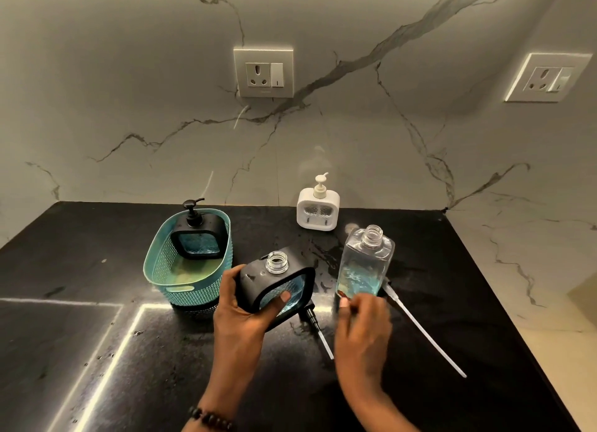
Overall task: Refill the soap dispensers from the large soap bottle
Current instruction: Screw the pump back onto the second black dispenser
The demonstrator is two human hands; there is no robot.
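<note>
Left of the gripping hands sits a teal basket (181, 270) on the black counter (80, 318), with one capped black dispenser (198, 234) standing inside it, blue soap showing through its window. Just right of the basket, the left hand (245, 305) wraps an uncapped black dispenser (277, 279), thumb across its window, holding it tilted with the open neck up. Below that grip lies a black pump (315, 323) with its tube on the counter. Further right, the right hand (361, 321) reaches the base of the large clear soap bottle (365, 263), fingertips touching it; whether they have closed round it I cannot tell. The bottle stands uncapped, blue soap filling its lower part. A second pump with a long white tube (426, 334) lies beyond that hand. Behind both grips, by the wall, stands a white dispenser (318, 208), capped.

The step in hand looks like readying a pour into the opened black dispenser. Next, the bottle needs a firm grasp, a lift, and its mouth lined over the narrow neck.

Count: three dispensers, one large bottle, two loose pumps, one basket.
</note>
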